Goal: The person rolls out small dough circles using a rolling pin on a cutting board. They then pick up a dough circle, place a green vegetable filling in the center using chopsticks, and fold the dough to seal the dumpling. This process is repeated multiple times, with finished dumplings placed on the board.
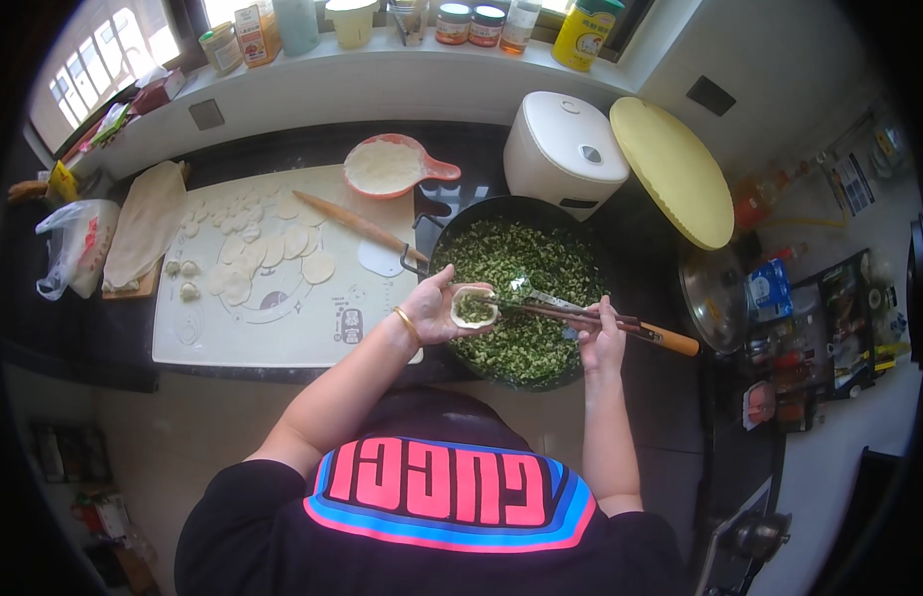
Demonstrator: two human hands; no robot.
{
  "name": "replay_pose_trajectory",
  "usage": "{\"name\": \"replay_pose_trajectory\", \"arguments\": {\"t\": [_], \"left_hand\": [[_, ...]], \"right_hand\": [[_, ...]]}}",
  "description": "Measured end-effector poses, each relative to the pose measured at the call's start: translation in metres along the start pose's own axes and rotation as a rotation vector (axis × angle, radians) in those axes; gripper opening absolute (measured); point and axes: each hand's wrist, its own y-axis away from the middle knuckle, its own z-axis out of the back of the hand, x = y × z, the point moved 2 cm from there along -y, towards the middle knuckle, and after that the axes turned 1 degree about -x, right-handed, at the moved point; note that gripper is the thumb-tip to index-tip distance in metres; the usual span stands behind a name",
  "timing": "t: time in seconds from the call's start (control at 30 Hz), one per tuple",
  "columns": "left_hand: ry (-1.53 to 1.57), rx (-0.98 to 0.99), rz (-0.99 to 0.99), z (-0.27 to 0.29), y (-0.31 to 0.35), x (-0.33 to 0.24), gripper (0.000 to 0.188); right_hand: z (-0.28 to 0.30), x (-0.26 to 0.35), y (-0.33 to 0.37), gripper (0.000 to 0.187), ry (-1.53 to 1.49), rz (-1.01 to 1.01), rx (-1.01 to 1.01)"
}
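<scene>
My left hand (433, 310), with a gold bangle at the wrist, cups a round dumpling wrapper (459, 310) over the near left side of the wok. A small mound of green filling (473, 311) lies in the wrapper. My right hand (602, 343) grips dark chopsticks (551, 310), whose tips reach to the wrapper's edge. Below both hands, chopped green filling (521, 353) covers the inside of the black wok (489, 206). A turner with a wooden handle (672, 341) rests across the wok, its metal end in the filling, close beside the chopsticks.
On the left, a pale mat (193, 333) bears flat wrappers (273, 250), dough pieces and a few dumplings (189, 291). A rolling pin (352, 221) lies by a red flour bowl (357, 189). Behind the wok stand a white cooker (561, 139) and a yellow round board (675, 174).
</scene>
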Motion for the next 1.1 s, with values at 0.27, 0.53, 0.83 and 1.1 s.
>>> {"name": "replay_pose_trajectory", "arguments": {"t": [0.27,0.53,0.83,1.1], "left_hand": [[-0.013,0.001,-0.012,-0.004,0.001,0.0,0.065],[-0.049,-0.048,-0.057,-0.006,0.005,0.0,0.063],[-0.101,-0.057,-0.083,0.003,0.006,-0.002,0.064],[-0.068,-0.027,-0.085,0.007,0.008,-0.006,0.062]], "right_hand": [[-0.016,0.004,0.001,0.024,0.046,0.056,0.091],[-0.018,0.003,0.0,0.025,0.077,0.064,0.14],[-0.017,-0.001,-0.005,0.026,0.058,0.037,0.109],[-0.014,-0.001,0.0,0.025,0.084,0.045,0.064]]}}
